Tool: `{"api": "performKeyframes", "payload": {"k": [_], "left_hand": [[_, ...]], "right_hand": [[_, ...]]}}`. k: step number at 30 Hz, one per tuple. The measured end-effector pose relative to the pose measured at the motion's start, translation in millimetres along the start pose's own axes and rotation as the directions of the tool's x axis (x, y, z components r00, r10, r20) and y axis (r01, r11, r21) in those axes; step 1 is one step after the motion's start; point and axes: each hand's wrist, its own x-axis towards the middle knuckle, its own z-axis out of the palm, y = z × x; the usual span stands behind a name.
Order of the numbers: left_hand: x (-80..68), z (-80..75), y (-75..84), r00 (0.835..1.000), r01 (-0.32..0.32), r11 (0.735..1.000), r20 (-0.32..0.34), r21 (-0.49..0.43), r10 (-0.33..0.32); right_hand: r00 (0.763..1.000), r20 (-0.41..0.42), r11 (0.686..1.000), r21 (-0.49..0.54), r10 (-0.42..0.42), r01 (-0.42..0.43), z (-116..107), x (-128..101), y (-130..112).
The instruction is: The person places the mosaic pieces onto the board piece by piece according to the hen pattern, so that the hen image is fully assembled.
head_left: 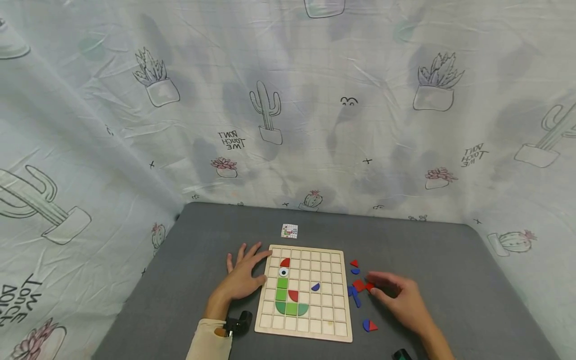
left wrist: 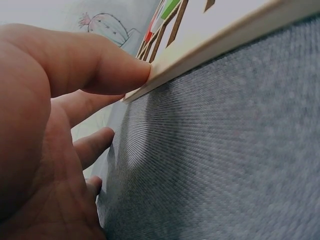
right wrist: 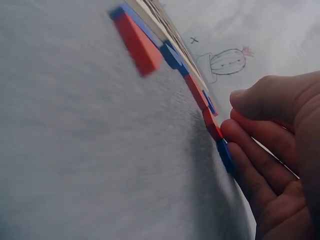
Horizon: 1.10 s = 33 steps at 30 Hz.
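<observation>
A wooden grid board (head_left: 322,312) lies on the table. On its left side are several green pieces (head_left: 281,283), two red quarter-circles (head_left: 293,296) and a white eye piece (head_left: 283,272); a blue piece (head_left: 315,287) rests farther right. My left hand (head_left: 243,278) is spread along the board's left side, with the thumb tip (left wrist: 140,75) against the wooden edge. Right of the board, my right hand (head_left: 400,300) reaches into loose pieces. Its fingertips are right at a red piece (right wrist: 212,125) and a blue piece (right wrist: 225,155), while the thumb stands apart.
Above the board lies a small picture card (head_left: 289,231). Loose red and blue pieces line the board's right side, among them a red triangle (head_left: 354,263), a blue half-circle (head_left: 355,271) and a blue bar (head_left: 357,299). A cactus-print cloth (head_left: 315,125) hangs behind the grey table (head_left: 423,250).
</observation>
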Motion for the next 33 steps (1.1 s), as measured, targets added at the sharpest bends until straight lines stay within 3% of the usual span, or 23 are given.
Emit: {"api": "performKeyframes", "payload": {"k": [8, 14, 27, 33], "left_hand": [[1.0, 0.0, 0.2, 1.000, 0.000, 1.000, -0.009, 0.005, 0.000], [0.4, -0.3, 0.4, 1.000, 0.001, 1.000, -0.007, -0.008, -0.001], [0.2, 0.2, -0.3, 1.000, 0.002, 1.000, -0.006, -0.007, -0.002], [0.8, 0.4, -0.3, 1.000, 0.003, 1.000, -0.002, -0.002, -0.003]], "right_hand": [[0.998, -0.043, 0.992, -0.112, 0.049, -0.054, -1, -18, -15], [0.998, -0.062, 0.983, -0.184, -0.004, -0.008, 1, -16, -14], [0.997, -0.060, 0.969, -0.244, -0.051, 0.035, -2, -20, -10], [0.997, -0.074, 0.962, -0.272, -0.013, -0.008, -5, -29, -13]]}}
